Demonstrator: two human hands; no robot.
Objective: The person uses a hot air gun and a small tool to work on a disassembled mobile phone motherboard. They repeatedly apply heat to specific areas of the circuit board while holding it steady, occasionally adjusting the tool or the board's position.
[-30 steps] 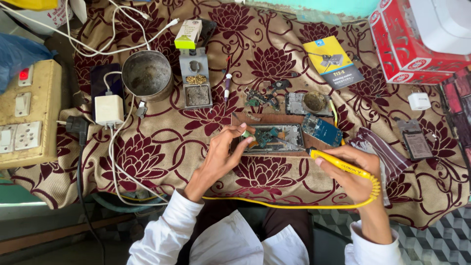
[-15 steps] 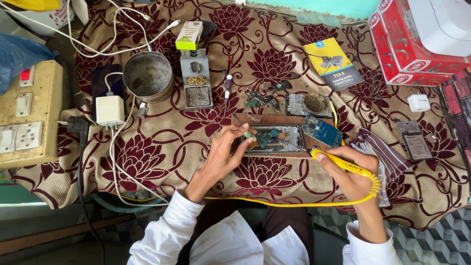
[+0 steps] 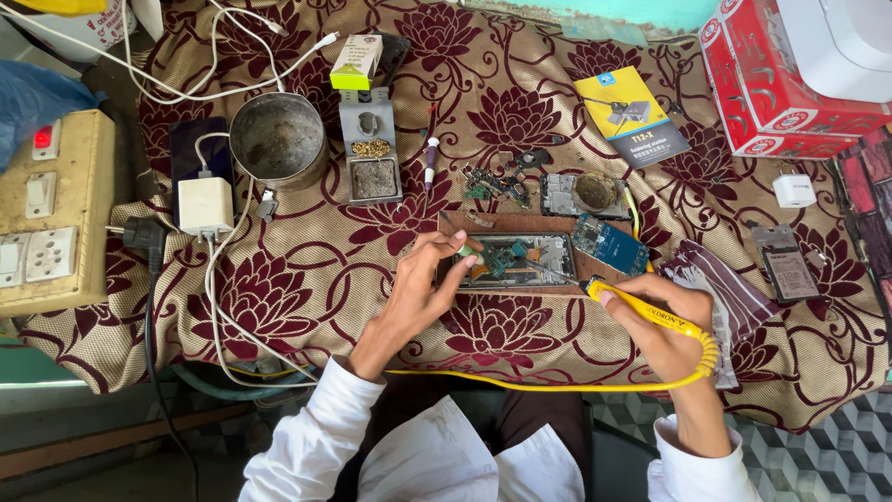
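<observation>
Little has shifted: your left hand (image 3: 418,288) still pins the opened phone (image 3: 516,260) on the surface, fingers together on its 9 o'clock edge. Your right hand (image 3: 664,321) stays clamped around the yellow soldering iron (image 3: 641,311), tip pointing toward 10 o'clock onto the phone's board.

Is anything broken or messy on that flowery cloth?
Yes. A phone lies opened up, its insides bare, between the left hand and the yellow soldering iron in the right hand. Small loose parts lie scattered behind it.
</observation>
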